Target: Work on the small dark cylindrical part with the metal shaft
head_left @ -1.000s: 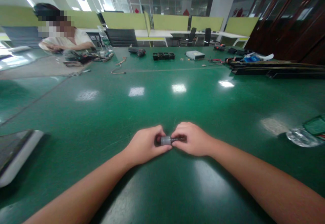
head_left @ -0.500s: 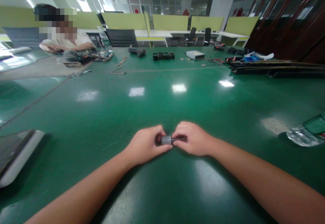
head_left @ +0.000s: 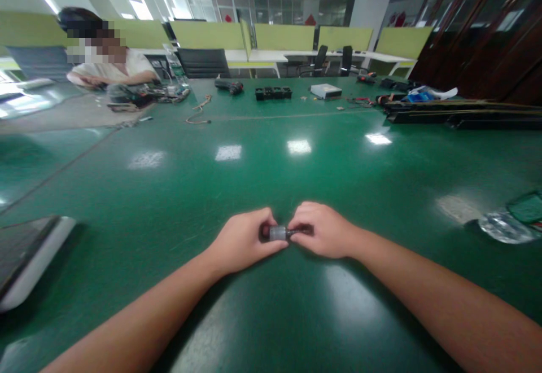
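Observation:
Between my hands lies a small dark cylinder with a grey middle band (head_left: 278, 233) and a thinner dark part toward the right. Its exact kind is too small and blurred to tell. Thumb and fingers of my left hand (head_left: 248, 240) curl round its thick left end. My right hand (head_left: 322, 231) pinches the thin dark end, which partly disappears behind the fingers. Both hands are low over the green tabletop (head_left: 271, 181), close together in front of me.
A white-edged device (head_left: 42, 260) lies at left, a shiny silver-wrapped item (head_left: 506, 227) at right. Farther back are a black block (head_left: 273, 93), a grey metal box (head_left: 326, 91), a cord (head_left: 197, 114), dark long strips (head_left: 466, 113) and a seated person (head_left: 114, 68) by several parts.

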Demonstrator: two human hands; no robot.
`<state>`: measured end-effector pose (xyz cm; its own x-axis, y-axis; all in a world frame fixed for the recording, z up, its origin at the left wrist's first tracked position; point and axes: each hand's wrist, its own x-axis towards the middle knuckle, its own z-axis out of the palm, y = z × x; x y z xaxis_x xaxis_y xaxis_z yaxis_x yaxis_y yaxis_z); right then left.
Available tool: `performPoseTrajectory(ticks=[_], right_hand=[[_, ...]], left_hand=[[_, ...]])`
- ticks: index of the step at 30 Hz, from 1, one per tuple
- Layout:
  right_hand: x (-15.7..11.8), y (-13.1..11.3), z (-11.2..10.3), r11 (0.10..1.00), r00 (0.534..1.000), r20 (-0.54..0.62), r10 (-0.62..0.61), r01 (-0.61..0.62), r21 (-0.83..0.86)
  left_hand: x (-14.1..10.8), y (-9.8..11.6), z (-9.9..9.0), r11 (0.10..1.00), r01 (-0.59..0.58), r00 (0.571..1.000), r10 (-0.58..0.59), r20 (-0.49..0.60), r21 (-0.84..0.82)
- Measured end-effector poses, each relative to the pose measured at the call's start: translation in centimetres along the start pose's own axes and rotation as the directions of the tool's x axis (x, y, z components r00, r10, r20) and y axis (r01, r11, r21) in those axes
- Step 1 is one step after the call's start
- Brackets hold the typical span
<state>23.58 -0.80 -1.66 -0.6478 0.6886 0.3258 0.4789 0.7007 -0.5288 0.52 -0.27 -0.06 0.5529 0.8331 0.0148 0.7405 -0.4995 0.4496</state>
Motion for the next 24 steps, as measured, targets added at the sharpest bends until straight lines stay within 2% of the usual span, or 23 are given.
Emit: performPoseTrajectory(ticks=[14,24], right_hand=[[-0.17,0.3,-0.12,1.0,1.0,-0.005,-0.024,0.024,-0.001],[-0.25,0.25,-0.17,1.0,1.0,-0.008,0.014,-0.014,0.009]], left_hand=[[-0.04,0.0,-0.05,1.0,0.004,1.0,-0.004,-0.005,-0.003],[-0.02,-0.17,0.08,1.0,-0.006,1.0,0.006,-0.013,-0.008]])
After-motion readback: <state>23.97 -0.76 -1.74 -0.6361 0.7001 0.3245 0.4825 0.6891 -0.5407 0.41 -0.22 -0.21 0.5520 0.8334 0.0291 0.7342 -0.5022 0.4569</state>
